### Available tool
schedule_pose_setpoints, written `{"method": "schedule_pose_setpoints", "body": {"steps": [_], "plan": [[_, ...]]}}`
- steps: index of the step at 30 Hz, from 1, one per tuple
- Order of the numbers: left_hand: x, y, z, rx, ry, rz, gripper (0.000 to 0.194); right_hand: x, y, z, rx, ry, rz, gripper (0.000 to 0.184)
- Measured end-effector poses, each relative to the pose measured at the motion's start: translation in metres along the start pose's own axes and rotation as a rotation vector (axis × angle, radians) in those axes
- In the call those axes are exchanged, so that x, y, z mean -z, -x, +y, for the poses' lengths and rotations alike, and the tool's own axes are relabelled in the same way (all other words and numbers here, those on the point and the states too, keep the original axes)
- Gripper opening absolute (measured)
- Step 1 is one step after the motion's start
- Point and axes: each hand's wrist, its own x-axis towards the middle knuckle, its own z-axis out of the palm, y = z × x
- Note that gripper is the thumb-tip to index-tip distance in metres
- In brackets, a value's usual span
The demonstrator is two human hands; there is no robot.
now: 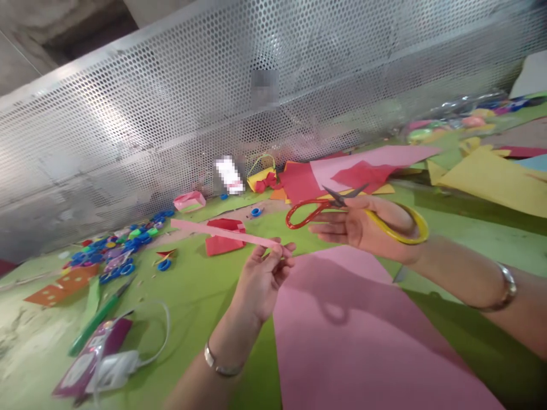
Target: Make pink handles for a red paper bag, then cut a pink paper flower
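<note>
My left hand (265,279) pinches one end of a long pink paper strip (213,230) between thumb and fingertips; the strip points away to the left. My right hand (363,228) carries scissors (337,198) with one red and one yellow handle. Its thumb passes through the yellow loop, while the other fingers stretch out beneath, outside the red loop. The scissor blades are spread apart and point away from me. Below both hands lies a large pink paper sheet (354,341), with shadows of the hand and scissors on it. Behind the strip sits a folded red paper piece (224,242).
A perforated metal panel (192,102) stands along the back of the green table. Colourful small rings (115,250), a green-handled tool (96,322) and a white charger (115,367) lie left. A small yellow paper bag (261,179) and yellow sheets (499,179) are farther back.
</note>
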Motion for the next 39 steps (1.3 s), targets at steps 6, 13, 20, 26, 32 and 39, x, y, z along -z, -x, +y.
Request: {"method": "schedule_pose_setpoints", "body": {"steps": [6,13,20,26,32,39], "plan": [[0.001,-0.002,-0.001,0.017,-0.008,0.018,0.018,-0.009,0.007,0.002,-0.035,0.002,-0.111,0.026],[0.005,-0.005,0.0,-0.015,0.003,0.051,0.015,-0.001,0.008,0.003,0.427,0.707,0.14,0.011],[0.001,-0.002,-0.002,0.0,0.023,0.028,0.018,-0.007,0.006,0.028,0.43,1.397,0.156,0.016],[0.002,-0.002,-0.006,0.011,0.013,0.01,0.016,-0.019,0.011,0.033,0.412,1.649,0.109,0.015],[0.001,-0.001,-0.006,0.016,-0.014,-0.013,0.009,-0.016,0.011,0.039,0.343,1.668,0.118,0.027],[-0.002,0.0,-0.005,0.025,-0.041,-0.001,0.01,-0.02,0.013,0.037,0.32,1.725,0.139,0.033]]}}
